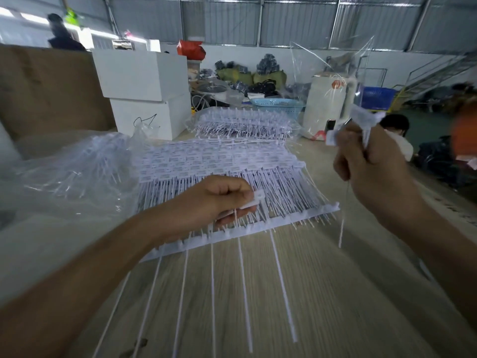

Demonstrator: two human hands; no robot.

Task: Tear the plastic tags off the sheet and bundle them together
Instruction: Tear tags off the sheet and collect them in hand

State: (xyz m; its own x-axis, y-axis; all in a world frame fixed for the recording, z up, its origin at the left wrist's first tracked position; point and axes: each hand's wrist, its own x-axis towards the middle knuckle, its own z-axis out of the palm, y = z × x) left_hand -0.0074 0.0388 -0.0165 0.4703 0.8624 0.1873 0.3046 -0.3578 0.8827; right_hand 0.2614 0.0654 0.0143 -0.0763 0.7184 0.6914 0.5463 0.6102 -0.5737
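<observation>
- The sheet [271,223] of white plastic tags lies flat on the wooden table [322,293], straight ahead of the person, on top of a stack of like sheets [219,161] that reaches away from the camera.
- Its long spine runs left to right, rising slightly toward the right; the few tag tails [242,293] left on it point back toward the person, crosswise to that spine.
- The left hand [219,200] rests on the sheet near the middle of the spine, fingers curled, thumb and forefinger pinching one tag head [254,200]. It is much the nearer hand to the work.
- The right hand [369,156] is raised up and to the right, well apart from the sheet, closed round a bundle of torn tags [361,122]; their heads show above the fist and a thin tail hangs below. Motion blur hides how many it holds, perhaps only a handful.
- The next move turns on this: the pinched tag probably has to be pulled across the spine's line to snap free, then carried up and right to join the bundle.
- A clear plastic bag [72,171] of more tags lies crumpled at the left, and another bagged stack [245,122] sits beyond.
</observation>
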